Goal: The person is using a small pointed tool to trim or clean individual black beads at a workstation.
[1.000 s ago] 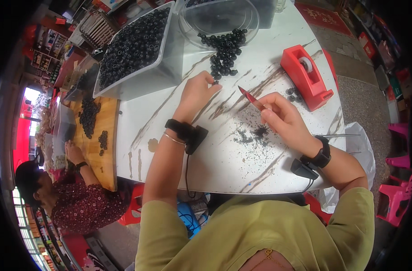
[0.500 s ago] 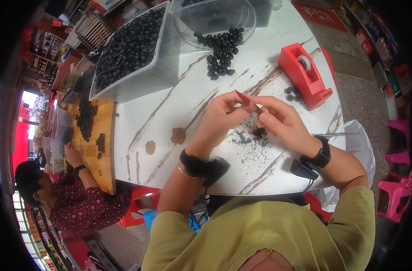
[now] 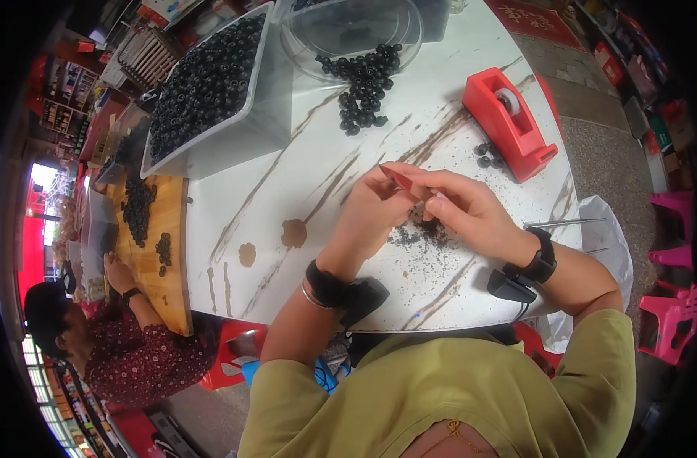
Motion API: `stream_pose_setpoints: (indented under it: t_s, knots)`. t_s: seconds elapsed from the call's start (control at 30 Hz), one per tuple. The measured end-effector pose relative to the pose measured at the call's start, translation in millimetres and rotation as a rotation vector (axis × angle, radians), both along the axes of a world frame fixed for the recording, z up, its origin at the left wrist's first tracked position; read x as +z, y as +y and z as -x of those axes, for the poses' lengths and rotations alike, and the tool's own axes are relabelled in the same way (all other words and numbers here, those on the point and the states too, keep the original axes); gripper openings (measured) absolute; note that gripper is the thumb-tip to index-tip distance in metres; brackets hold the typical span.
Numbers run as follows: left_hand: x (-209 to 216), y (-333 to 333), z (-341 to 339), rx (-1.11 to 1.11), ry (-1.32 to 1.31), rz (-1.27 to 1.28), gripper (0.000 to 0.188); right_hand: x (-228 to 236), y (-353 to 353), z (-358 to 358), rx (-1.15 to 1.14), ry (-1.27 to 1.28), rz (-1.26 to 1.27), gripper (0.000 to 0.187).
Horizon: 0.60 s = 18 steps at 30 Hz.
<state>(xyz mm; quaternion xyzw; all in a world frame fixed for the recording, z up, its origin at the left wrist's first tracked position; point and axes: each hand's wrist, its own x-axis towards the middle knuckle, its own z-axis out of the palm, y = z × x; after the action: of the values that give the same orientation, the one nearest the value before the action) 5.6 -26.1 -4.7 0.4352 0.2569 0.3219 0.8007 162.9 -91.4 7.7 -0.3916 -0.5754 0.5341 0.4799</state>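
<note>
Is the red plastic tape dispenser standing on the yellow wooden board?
No, the red plastic tape dispenser stands on the white, brown-veined tabletop, farther out than the person's bare right hand.

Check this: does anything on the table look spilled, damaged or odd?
Scattered dark crumbs litter the white table by the right hand, outside any container. Two brown blotches left of the left hand break the streaked pattern; stain or wear, I can't tell.
</note>
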Motion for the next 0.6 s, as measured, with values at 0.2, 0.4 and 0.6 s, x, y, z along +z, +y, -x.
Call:
stream_pose_setpoints:
  t_s: [0.2,0.4,0.6]
  knots:
    - [-0.7,0.4,0.1,-0.02,0.027,0.011,0.017,0.8,1.6,2.4,-0.014,0.069,-0.079,0.031]
    - [6.9,0.6,5.4,-0.001,-0.112,0.083,0.019,8.2,2.2,0.9,-0.125,0.15,0.097,0.029]
    - [3.5,2.5,8.4,0.025,-0.122,0.038,0.017,2.4,2.4,2.6,-0.085,0.102,0.058,0.029]
